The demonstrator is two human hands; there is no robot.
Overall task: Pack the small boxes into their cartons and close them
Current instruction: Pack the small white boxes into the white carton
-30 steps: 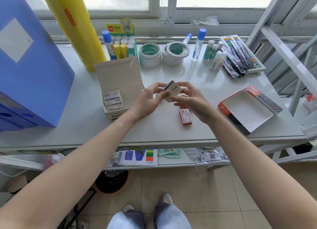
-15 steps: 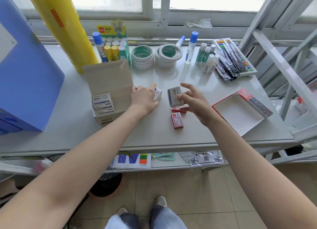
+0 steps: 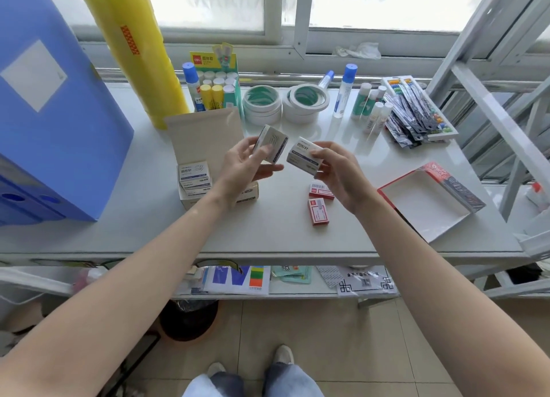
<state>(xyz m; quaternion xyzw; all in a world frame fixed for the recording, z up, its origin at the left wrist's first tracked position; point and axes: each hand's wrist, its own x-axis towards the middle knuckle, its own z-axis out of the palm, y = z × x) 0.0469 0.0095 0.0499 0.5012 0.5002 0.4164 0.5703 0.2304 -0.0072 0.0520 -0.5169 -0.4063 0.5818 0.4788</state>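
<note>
My left hand (image 3: 248, 164) holds one small white paper-clip box (image 3: 272, 143) raised above the table. My right hand (image 3: 337, 172) holds a second white box (image 3: 303, 155) just to its right; the two boxes are close but apart. Left of my hands stands an open beige carton (image 3: 205, 134) with its lid up and a stack of white boxes (image 3: 194, 177) inside at its left. Two small red boxes (image 3: 318, 210) lie on the table under my right hand. An open red-and-white carton (image 3: 428, 200) lies at the right.
A big blue file box (image 3: 50, 114) and a yellow film roll (image 3: 131, 48) stand at the left. Glue sticks (image 3: 212, 87), tape rolls (image 3: 282, 103), bottles and packets of pins (image 3: 416, 111) line the back. A metal frame (image 3: 491, 99) rises at the right.
Both hands went down to the table and each came up with a white box. One second ago they held a single box between them.
</note>
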